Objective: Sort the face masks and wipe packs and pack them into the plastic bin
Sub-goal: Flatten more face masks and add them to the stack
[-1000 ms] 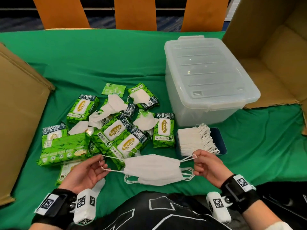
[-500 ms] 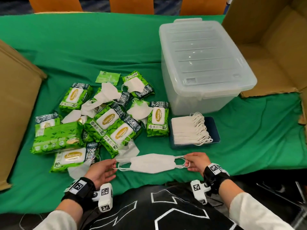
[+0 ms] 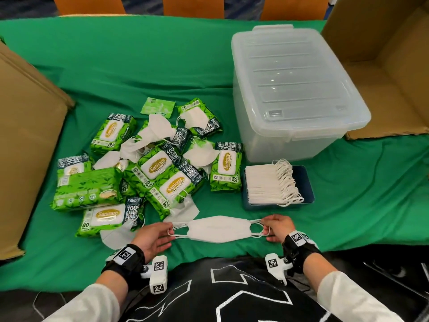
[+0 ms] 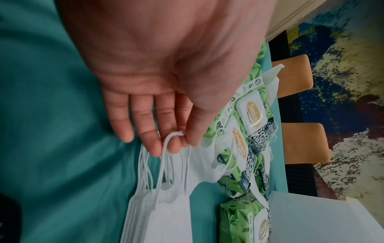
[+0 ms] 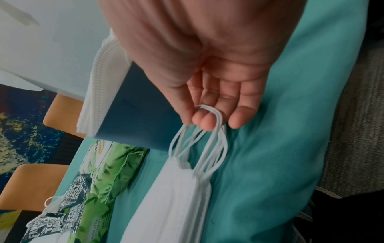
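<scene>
While my left hand (image 3: 155, 238) is pinching the ear loops at one end between thumb and fingers (image 4: 153, 141), my right hand (image 3: 277, 228) is pinching the loops at the other end, and I am holding a small stack of face masks (image 3: 219, 229) stretched between them just above the green table (image 3: 362, 219) near my body. Stacked masks (image 3: 267, 184) are lying in a dark blue tray (image 3: 306, 182) just beyond my right hand. Green wipe packs (image 3: 162, 168) are lying jumbled with loose masks (image 3: 160, 129) to the left of the tray. The plastic bin (image 3: 294, 89), lid on, is standing behind the tray. Cardboard boxes (image 3: 383, 73) are flanking the table at both sides.
</scene>
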The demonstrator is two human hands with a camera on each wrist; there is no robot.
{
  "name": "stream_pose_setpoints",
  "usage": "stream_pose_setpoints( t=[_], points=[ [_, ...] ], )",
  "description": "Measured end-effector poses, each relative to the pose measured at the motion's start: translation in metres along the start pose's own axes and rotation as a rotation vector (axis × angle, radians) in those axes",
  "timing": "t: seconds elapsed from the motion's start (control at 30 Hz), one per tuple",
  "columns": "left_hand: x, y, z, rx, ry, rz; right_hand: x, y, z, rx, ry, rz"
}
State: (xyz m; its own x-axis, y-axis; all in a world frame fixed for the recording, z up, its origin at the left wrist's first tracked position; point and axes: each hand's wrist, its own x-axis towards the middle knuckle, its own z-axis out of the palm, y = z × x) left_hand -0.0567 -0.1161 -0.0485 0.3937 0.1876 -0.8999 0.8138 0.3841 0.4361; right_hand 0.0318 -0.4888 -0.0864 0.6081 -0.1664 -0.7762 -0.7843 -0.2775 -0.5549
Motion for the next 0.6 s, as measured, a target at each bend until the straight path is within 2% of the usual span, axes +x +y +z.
stream_pose_setpoints(
  t=[0.13,0.27,0.33,0.43,0.6],
  points=[
    [0.004,-0.001,-0.003,0.045,0.023,0.029,0.003,0.003,-0.001,-0.051,0.013,0.007],
    [0.009,-0.003,-0.009,0.208,0.154,0.116,0.003,0.005,-0.002,-0.136,0.098,-0.079],
    [0.011,-0.003,-0.011,0.31,0.218,0.154,0.002,0.003,-0.003,-0.258,0.153,-0.116],
    [0.012,0.0,-0.008,0.433,0.286,0.184,0.001,-0.002,-0.001,-0.47,0.154,-0.143],
    [0.011,0.004,0.006,0.608,0.287,0.196,-0.004,-0.016,0.008,-0.886,0.131,-0.182]
  ],
)
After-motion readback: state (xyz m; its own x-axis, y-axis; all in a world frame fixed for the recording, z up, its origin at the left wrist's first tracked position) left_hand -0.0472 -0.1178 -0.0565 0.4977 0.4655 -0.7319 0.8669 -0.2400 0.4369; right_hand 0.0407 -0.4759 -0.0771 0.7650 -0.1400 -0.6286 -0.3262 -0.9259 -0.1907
